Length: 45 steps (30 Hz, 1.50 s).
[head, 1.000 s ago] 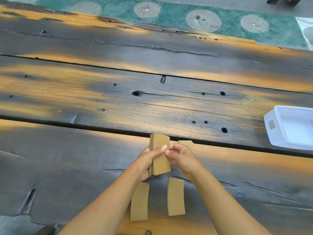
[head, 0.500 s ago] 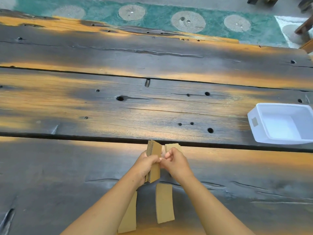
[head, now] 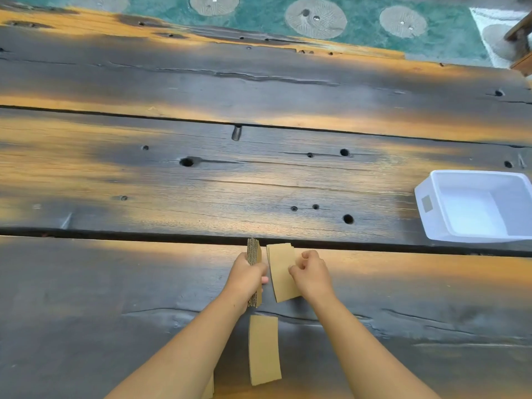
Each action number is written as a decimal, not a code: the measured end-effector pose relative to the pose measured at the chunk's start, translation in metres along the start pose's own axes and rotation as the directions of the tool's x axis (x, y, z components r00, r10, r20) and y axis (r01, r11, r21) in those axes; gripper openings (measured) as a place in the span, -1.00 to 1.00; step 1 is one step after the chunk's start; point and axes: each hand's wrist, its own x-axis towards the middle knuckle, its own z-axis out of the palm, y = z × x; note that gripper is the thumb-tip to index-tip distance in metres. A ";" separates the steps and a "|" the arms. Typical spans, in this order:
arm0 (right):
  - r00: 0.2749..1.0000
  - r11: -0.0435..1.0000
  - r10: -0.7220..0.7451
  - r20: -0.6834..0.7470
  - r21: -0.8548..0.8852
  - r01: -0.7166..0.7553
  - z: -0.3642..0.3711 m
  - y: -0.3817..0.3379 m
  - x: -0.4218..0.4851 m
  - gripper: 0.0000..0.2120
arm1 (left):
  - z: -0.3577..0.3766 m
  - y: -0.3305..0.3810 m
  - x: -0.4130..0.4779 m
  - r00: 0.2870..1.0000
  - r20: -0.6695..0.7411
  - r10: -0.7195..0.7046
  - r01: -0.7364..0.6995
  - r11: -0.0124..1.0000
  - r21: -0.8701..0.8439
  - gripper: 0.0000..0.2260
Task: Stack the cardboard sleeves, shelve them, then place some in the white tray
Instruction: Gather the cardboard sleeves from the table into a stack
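My left hand (head: 247,279) grips a stack of brown cardboard sleeves (head: 254,249), held on edge so the corrugated side faces me. Just to its right, my right hand (head: 312,276) rests on the right edge of a small flat pile of sleeves (head: 282,269) lying on the table, fingers curled; whether it pinches them is unclear. One single sleeve (head: 264,349) lies flat nearer to me between my forearms. Another sleeve (head: 209,391) peeks out under my left forearm. The white tray (head: 426,223) stands empty at the right edge.
The table (head: 144,182) is made of wide dark and orange planks with holes and long gaps between boards. Beyond its far edge lies a green floor (head: 259,12) with round pale discs. A wooden furniture piece (head: 522,61) shows at the top right.
My hands have parted: the right hand left the held stack and moved right onto the flat pile. The left hand turned the stack edge-on. The view shifted, bringing the tray further in.
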 end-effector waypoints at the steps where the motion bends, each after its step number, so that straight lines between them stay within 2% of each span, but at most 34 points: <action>1: 1.000 1.000 0.018 0.005 0.003 -0.018 0.000 0.001 0.002 -0.65 | 0.003 -0.001 0.001 1.000 -0.019 -0.003 0.003 1.000 0.009 -0.87; 4: 0.998 0.998 0.055 0.016 0.022 -0.056 0.003 0.001 0.005 -0.80 | 0.011 -0.001 0.003 0.999 -0.051 -0.013 0.014 1.000 0.020 -0.84; 9: 0.996 0.991 0.079 0.031 0.103 -0.081 0.013 0.007 0.006 -0.79 | 0.018 0.001 0.003 0.998 -0.057 -0.013 0.014 1.000 0.012 -0.83; 13: 0.988 0.967 0.146 0.056 0.204 -0.155 0.016 0.008 0.010 -0.89 | 0.011 -0.001 0.007 0.999 -0.024 -0.045 0.044 0.998 -0.055 -0.86; 19: 0.985 0.950 0.121 0.121 0.275 -0.150 0.014 0.006 0.008 -0.90 | 0.004 0.001 0.001 0.997 0.031 -0.069 0.071 0.994 -0.079 -0.72; 24: 0.984 0.952 0.033 0.176 0.294 -0.085 -0.009 -0.005 0.004 -0.91 | -0.009 0.010 -0.010 0.995 0.097 -0.014 0.025 0.993 -0.118 -0.76; 27: 0.961 0.919 -0.059 0.269 0.392 -0.054 -0.028 -0.010 -0.009 -0.92 | -0.021 0.012 -0.022 0.998 0.059 0.030 -0.020 0.986 -0.163 -0.74; 32: 0.870 0.890 -0.224 0.440 0.455 -0.002 -0.037 -0.022 -0.044 -0.91 | -0.037 0.005 -0.055 0.992 0.051 0.116 -0.099 0.961 -0.257 -0.84; 36: 0.801 0.849 -0.283 0.528 0.526 -0.047 -0.016 -0.028 -0.071 -0.85 | -0.048 -0.010 -0.086 0.984 0.105 0.145 -0.105 0.943 -0.317 -0.65; 39: 0.782 0.836 -0.324 0.533 0.548 -0.028 0.004 -0.035 -0.091 -0.86 | -0.063 -0.021 -0.100 0.979 0.120 0.167 -0.110 0.918 -0.380 -0.51; 43: 0.815 0.861 -0.365 0.450 0.497 0.110 0.034 -0.042 -0.113 -0.88 | -0.091 -0.033 -0.109 0.977 0.138 0.165 -0.095 0.906 -0.414 -0.58; 45: 0.818 0.894 -0.364 0.446 0.414 0.172 0.048 -0.045 -0.122 -0.93 | -0.105 -0.041 -0.107 0.979 0.142 0.146 -0.081 0.917 -0.392 -0.63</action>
